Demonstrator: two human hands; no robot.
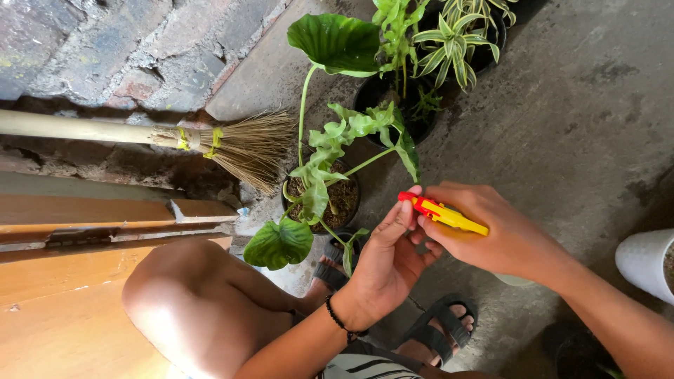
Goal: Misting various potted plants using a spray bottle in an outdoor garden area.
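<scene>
Both hands met in front of the squatting person's knees. His or her right hand (502, 235) was wrapped around a small yellow cutter (449, 215), the fingers closed over its rear half so that only the front and its red tip (408, 198) stuck out to the left. Left hand (386, 256), a dark bead bracelet (339, 321) at the wrist, was half open and held nothing outright; its fingertips pinched at that red end. To my eye this was the readying step, the tool being set or opened before use, not yet put to anything. Whatever followed would need a careful pinch at the tip and fingers kept off any edge.

Just beyond the hands stood a dark pot (330, 203) of broad green leaves, its nearest leaf close to the red tip. More potted plants (435, 42) stood behind it, a straw broom (232, 144) leaned by the brick wall, and a white pot (642, 263) sat at the right edge on the concrete floor (583, 119).
</scene>
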